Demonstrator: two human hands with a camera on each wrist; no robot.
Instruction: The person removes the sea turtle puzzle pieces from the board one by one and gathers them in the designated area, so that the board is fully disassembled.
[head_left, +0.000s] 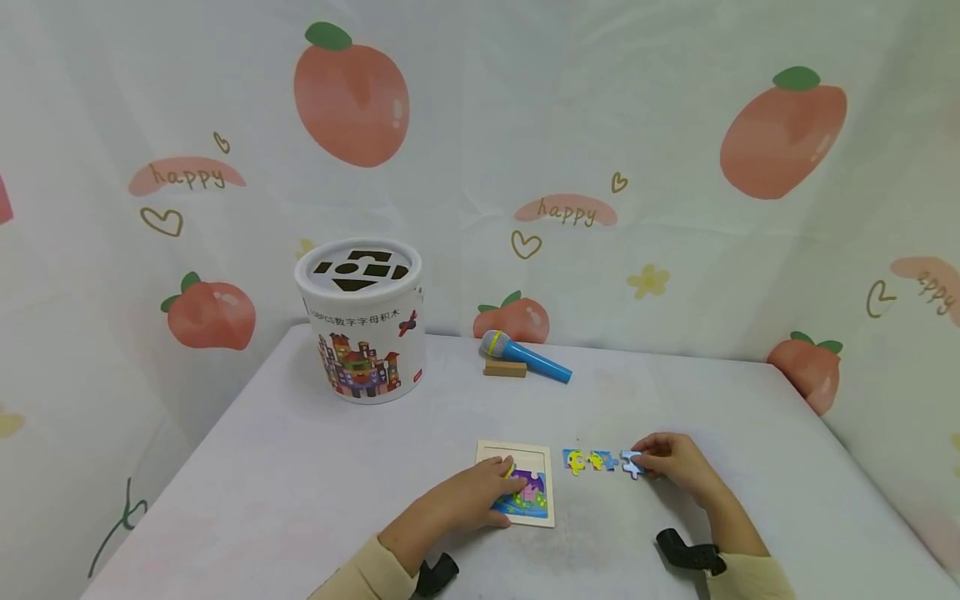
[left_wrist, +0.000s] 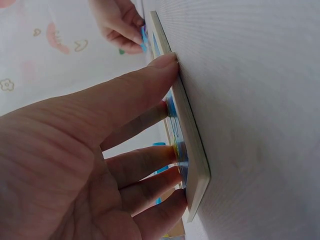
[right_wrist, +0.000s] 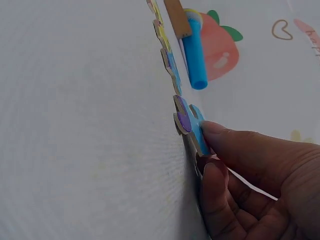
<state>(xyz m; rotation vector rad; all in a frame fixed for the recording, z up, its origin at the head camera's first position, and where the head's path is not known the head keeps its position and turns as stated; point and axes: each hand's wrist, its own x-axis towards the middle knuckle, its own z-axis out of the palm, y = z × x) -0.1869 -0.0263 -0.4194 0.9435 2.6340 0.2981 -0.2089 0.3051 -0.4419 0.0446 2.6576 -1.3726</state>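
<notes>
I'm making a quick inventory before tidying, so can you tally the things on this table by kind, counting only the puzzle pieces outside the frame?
Puzzle frame: 1
Loose puzzle pieces: 3
White bucket: 1
Blue microphone: 1
Brown block: 1
Total: 7

A plain beige cloth sleeve with soft creases (head_left: 367,575) covers the left forearm, ending short of the bare left hand (head_left: 474,493); a matching beige cloth sleeve (head_left: 753,577) covers the right. At each wrist is a stubby black device with a rounded end, the left one (head_left: 437,575) partly hidden, the right one (head_left: 684,552) showing a bent, elbow-like body.
</notes>
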